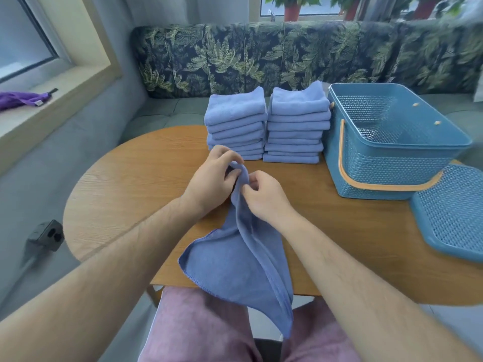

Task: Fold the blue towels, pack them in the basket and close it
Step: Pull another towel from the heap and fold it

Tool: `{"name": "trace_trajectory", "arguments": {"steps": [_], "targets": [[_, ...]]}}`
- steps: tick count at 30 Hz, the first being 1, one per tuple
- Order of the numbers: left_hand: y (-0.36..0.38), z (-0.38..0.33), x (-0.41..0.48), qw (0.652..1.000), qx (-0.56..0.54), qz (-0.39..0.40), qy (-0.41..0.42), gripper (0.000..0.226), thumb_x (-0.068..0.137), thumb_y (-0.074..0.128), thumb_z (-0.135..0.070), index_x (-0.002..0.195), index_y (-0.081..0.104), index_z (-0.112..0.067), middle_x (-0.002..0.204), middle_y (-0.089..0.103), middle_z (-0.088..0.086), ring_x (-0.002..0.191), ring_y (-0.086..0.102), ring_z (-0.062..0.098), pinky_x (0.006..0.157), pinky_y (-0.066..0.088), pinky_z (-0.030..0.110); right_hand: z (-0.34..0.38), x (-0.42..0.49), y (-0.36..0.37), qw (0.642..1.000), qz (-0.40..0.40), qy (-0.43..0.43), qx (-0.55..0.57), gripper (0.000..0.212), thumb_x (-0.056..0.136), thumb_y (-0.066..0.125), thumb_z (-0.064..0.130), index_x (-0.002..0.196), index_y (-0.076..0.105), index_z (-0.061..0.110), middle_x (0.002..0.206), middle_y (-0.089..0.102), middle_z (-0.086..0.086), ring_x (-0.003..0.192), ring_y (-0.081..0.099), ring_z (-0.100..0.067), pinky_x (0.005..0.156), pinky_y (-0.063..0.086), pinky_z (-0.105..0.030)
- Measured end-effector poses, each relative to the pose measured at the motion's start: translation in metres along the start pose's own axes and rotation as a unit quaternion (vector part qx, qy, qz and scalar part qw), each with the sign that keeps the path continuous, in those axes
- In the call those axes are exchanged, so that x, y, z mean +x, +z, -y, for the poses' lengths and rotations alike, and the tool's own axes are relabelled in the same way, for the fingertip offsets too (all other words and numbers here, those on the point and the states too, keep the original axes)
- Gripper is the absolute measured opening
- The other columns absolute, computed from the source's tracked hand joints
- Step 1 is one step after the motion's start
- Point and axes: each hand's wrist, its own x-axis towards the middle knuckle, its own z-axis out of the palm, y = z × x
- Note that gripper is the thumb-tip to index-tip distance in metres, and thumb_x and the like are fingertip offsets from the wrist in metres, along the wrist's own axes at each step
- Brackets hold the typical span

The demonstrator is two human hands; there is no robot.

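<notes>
One towel is pinched at its bunched top by the left hand and the right hand, almost touching. From this grip it is hung lengthwise toward the person, over the near edge of the table.

No text, label or number is readable.

The towel at the left hand is soft, matt cloth with a stitched hem, like the stacked towels beyond. The table beneath is smooth wood grain. Right of the right hand, basket and lid are perforated, faintly glossy plastic.
</notes>
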Motion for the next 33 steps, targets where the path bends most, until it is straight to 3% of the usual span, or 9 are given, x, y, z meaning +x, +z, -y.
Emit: {"name": "trace_trajectory", "arguments": {"steps": [4, 7, 10, 13, 15, 18, 23, 28, 33], "targets": [[0.022, -0.001, 0.01, 0.998, 0.012, 0.057, 0.022, 0.043, 0.087, 0.061, -0.001, 0.128, 0.055, -0.015, 0.153, 0.032, 0.005, 0.13, 0.043, 0.019, 0.1, 0.044, 0.032, -0.014, 0.014, -0.026, 0.979, -0.1, 0.086, 0.154, 0.007, 0.094, 0.052, 0.014, 0.095, 0.059, 0.015, 0.089, 0.063, 0.003, 0.082, 0.058, -0.014, 0.065, 0.043, -0.025], [0.046, 0.006, 0.006, 0.983, 0.105, 0.107, 0.108, 0.06, 0.079, 0.056, 0.013, 0.134, 0.058, -0.012, 0.163, 0.023, 0.012, 0.128, 0.05, 0.033, 0.09, 0.048, 0.037, -0.039, 0.014, -0.05, 0.965, -0.137, 0.156, 0.162, 0.018, 0.096, 0.05, 0.016, 0.114, 0.049, 0.017, 0.093, 0.055, 0.005, 0.079, 0.054, -0.012, 0.061, 0.041, -0.024], [0.064, 0.015, -0.002, 0.971, 0.161, 0.092, 0.148, 0.045, 0.072, 0.062, 0.014, 0.112, 0.066, -0.008, 0.153, 0.041, 0.017, 0.113, 0.058, 0.036, 0.078, 0.048, 0.034, -0.069, 0.006, -0.061, 0.986, -0.111, 0.119, 0.036, 0.019, 0.095, 0.044, 0.008, 0.108, 0.048, 0.021, 0.086, 0.054, 0.001, 0.071, 0.052, -0.018, 0.057, 0.04, -0.029], [0.073, 0.019, -0.007, 0.968, 0.203, 0.058, 0.133, 0.011, 0.078, 0.068, -0.003, 0.085, 0.065, -0.01, 0.109, 0.056, 0.016, 0.081, 0.049, 0.034, 0.063, 0.048, 0.04, -0.092, -0.003, -0.056, 0.988, -0.101, 0.056, -0.098, 0.028, 0.09, 0.043, 0.002, 0.096, 0.062, 0.022, 0.099, 0.051, -0.003, 0.086, 0.053, -0.023, 0.073, 0.045, -0.031], [0.078, 0.019, -0.01, 0.959, 0.248, 0.1, 0.093, 0.006, 0.086, 0.066, -0.019, 0.09, 0.068, -0.015, 0.097, 0.058, 0.007, 0.085, 0.05, 0.033, 0.066, 0.043, 0.038, -0.099, -0.006, -0.051, 0.967, -0.141, 0.001, -0.21, 0.022, 0.088, 0.052, 0.009, 0.089, 0.069, 0.023, 0.104, 0.044, -0.001, 0.097, 0.046, -0.025, 0.082, 0.045, -0.034], [0.084, 0.017, -0.013, 0.951, 0.253, 0.174, 0.001, 0.016, 0.095, 0.053, -0.03, 0.104, 0.063, -0.021, 0.105, 0.061, 0.001, 0.098, 0.056, 0.027, 0.069, 0.035, 0.034, -0.097, -0.006, -0.043, 0.935, -0.168, -0.065, -0.304, 0.01, 0.084, 0.06, 0.019, 0.077, 0.066, 0.022, 0.093, 0.043, 0.0, 0.089, 0.042, -0.026, 0.076, 0.042, -0.038], [0.088, 0.021, -0.017, 0.957, 0.236, 0.158, -0.062, 0.056, 0.093, 0.057, -0.027, 0.147, 0.042, -0.028, 0.134, 0.051, 0.001, 0.11, 0.053, 0.036, 0.086, 0.045, 0.044, -0.099, 0.001, -0.037, 0.942, -0.106, -0.001, -0.319, 0.022, 0.094, 0.059, 0.018, 0.116, 0.06, 0.015, 0.115, 0.053, -0.008, 0.109, 0.05, -0.032, 0.089, 0.043, -0.04], [0.086, 0.027, -0.009, 0.964, 0.149, 0.07, -0.207, 0.039, 0.092, 0.063, -0.023, 0.122, 0.045, -0.006, 0.122, 0.048, 0.016, 0.109, 0.05, 0.039, 0.087, 0.046, 0.046, -0.102, 0.005, -0.043, 0.961, -0.135, 0.073, -0.229, 0.017, 0.093, 0.055, 0.007, 0.108, 0.052, 0.012, 0.113, 0.06, -0.007, 0.106, 0.056, -0.03, 0.081, 0.048, -0.039], [0.085, 0.03, -0.001, 0.949, 0.07, 0.108, -0.287, 0.032, 0.091, 0.064, -0.025, 0.109, 0.049, -0.002, 0.111, 0.06, 0.017, 0.096, 0.058, 0.031, 0.072, 0.043, 0.036, -0.105, 0.004, -0.049, 0.964, -0.13, 0.082, -0.218, 0.009, 0.1, 0.05, 0.021, 0.096, 0.057, 0.016, 0.107, 0.063, -0.008, 0.1, 0.06, -0.029, 0.075, 0.045, -0.035]]}}
